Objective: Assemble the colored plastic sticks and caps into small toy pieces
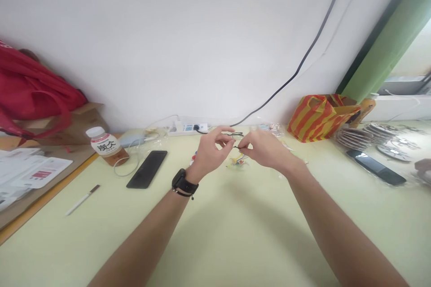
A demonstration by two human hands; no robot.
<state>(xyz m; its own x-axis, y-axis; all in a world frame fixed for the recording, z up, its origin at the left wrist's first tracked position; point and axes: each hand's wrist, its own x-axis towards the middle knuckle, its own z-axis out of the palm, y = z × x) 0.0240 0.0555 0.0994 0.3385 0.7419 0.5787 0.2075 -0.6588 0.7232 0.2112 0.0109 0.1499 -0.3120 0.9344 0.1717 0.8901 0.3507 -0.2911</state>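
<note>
The pale green surface (235, 242) is crossed by two bare forearms, with soft shadows cast between them. To the near left of the power strip (175, 133), a slim white pen (81, 202) with a dark end is laid. A black watch (184, 182) is worn on the left wrist, just nearer than the strip. White printed cards (43, 172) are piled far left of the strip; a black phone (147, 169) is laid flat to its near left, and a second phone (376, 167) far to its right.

Small colourful pieces (237, 161) are gathered on the surface to the near right of the strip. Above them, a small dark piece (237, 147) is pinched between thumb and fingers of the right hand (266, 149). The thumb and forefinger of the left hand (213, 150) are brought together beside it; whether anything is gripped there cannot be told.

Left of the strip, a labelled bottle (107, 147) is stood, and a red bag (37, 89) is seen against a cardboard box (82, 116). To its right, flat discs (353, 138) are stacked near a striped bag (318, 119). Behind the strip, the white wall (188, 40) is crossed by a dark cable (316, 41).
</note>
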